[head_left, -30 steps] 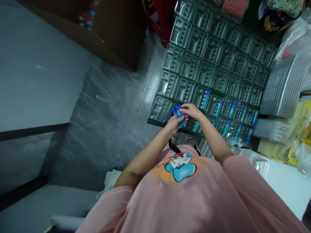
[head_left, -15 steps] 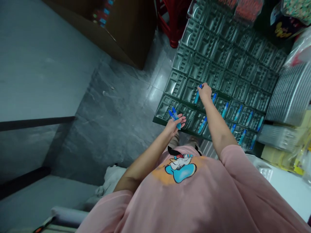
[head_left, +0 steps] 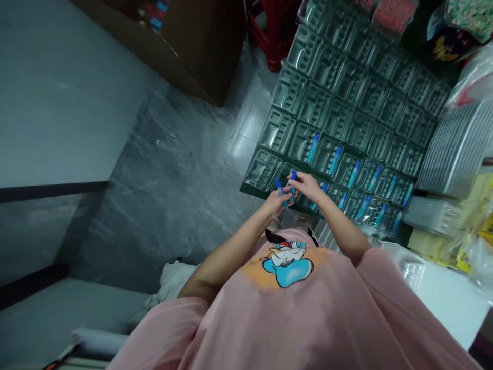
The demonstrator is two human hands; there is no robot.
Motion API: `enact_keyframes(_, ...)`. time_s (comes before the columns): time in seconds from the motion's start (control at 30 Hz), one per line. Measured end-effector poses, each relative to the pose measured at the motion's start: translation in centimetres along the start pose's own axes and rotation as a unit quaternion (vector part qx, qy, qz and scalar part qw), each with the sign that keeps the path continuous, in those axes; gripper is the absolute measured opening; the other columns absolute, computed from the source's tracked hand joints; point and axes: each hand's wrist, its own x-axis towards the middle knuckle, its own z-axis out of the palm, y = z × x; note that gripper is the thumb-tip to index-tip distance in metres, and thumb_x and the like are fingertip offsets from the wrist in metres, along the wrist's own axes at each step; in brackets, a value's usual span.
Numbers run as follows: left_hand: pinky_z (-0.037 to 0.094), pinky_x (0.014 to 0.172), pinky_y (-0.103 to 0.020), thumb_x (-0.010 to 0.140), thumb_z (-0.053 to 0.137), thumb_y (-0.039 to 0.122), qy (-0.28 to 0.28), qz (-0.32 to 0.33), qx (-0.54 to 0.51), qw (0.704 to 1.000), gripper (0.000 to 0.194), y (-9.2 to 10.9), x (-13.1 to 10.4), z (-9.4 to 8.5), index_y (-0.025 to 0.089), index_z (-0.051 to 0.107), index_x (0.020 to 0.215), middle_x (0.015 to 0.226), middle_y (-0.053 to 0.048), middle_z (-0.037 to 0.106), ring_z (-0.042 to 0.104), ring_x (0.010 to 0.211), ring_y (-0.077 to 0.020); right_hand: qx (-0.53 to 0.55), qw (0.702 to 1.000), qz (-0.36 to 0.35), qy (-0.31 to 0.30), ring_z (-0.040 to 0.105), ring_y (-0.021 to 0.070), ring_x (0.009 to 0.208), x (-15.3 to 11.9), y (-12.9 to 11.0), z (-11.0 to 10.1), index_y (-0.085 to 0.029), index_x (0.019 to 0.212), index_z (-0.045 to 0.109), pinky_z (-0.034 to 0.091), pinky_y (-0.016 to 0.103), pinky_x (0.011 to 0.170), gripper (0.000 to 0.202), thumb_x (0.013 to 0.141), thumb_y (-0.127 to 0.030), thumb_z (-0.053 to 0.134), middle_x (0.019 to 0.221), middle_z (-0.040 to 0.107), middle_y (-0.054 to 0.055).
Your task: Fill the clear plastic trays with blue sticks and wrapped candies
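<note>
My left hand (head_left: 276, 202) is closed around a blue pen (head_left: 280, 187) with a darker blue end, pointing up and away. Close beside it, my right hand (head_left: 307, 186) pinches a second blue pen (head_left: 293, 177) by its dark end, while this pen's lower part still lies against my left fingers. Both hands are over the near edge of the rows of clear plastic blister trays (head_left: 275, 128). Single pens lie in several trays of the two nearest rows, among them a pen (head_left: 313, 148) in the second row and another pen (head_left: 335, 160) to its right.
Stacked clear trays (head_left: 454, 149) stand at the right, above a white surface (head_left: 450, 293). Tubs of small orange pieces (head_left: 395, 15) and pale pieces (head_left: 472, 18) are at the top right. A cardboard box (head_left: 200, 56) and a red stool (head_left: 273, 41) stand on the grey floor (head_left: 185, 149).
My right hand has left a pen in a second-row tray and come back toward me to my left hand, where it now grips one of the two pens there.
</note>
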Motion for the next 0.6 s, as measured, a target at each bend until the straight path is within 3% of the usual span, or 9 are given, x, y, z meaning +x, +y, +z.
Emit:
enact_keyframes(0.13,0.048,0.061,-0.022,0.07,0.077,0.019,0.013,-0.013,0.03,0.999,0.037,-1.4,-1.8,-1.8,0.013,0.065,0.104,0.087,-0.007,0.071,0.062,0.063,-0.0097,-0.005,0.975,0.059,0.215,0.06,0.0172,0.076,-2.1,3.9,-3.2,-0.018,0.121,0.055,0.052,0.032,0.074,0.052,0.079,-0.049,0.057,0.084,0.062,0.001)
enact_keyframes(0.2,0.042,0.053,-0.019,0.071,0.075,0.019,0.035,-0.02,0.045,0.998,0.035,-2.1,-2.4,-2.9,0.013,0.063,0.104,0.076,-0.004,0.07,0.054,0.052,-0.0063,-0.023,0.962,0.097,0.255,0.058,0.0161,0.068,-2.6,5.2,-4.2,-0.018,0.125,0.05,0.052,0.031,0.069,0.053,0.08,-0.045,0.056,0.077,0.058,-0.001)
enact_keyframes(0.3,0.036,0.047,-0.017,0.071,0.073,0.02,0.084,-0.022,0.059,0.995,0.034,-2.8,-2.9,-4.0,0.014,0.061,0.102,0.068,-0.001,0.066,0.049,0.047,-0.0049,-0.037,0.965,0.119,0.232,0.059,0.0147,0.061,-2.5,5.5,-3.6,-0.017,0.123,0.05,0.052,0.03,0.066,0.046,0.082,-0.039,0.054,0.073,0.055,-0.003)
enact_keyframes(0.5,0.033,0.046,-0.017,0.068,0.07,0.022,0.161,0.016,0.064,0.985,0.034,-3.1,-3.0,-5.2,0.016,0.057,0.099,0.066,0.003,0.062,0.046,0.045,-0.0053,-0.045,0.976,0.122,0.177,0.065,0.0151,0.062,0.1,3.6,0.7,-0.019,0.12,0.05,0.053,0.029,0.068,0.038,0.086,-0.036,0.052,0.072,0.057,-0.004)
enact_keyframes(0.6,0.031,0.045,-0.018,0.067,0.068,0.022,0.182,0.031,0.069,0.98,0.035,-3.2,-2.7,-5.2,0.017,0.055,0.1,0.064,0.004,0.06,0.044,0.044,-0.0054,-0.101,0.973,0.12,0.169,0.065,0.017,0.067,1.2,3.0,1.6,-0.02,0.12,0.051,0.052,0.032,0.073,0.037,0.086,-0.035,0.054,0.075,0.06,-0.001)
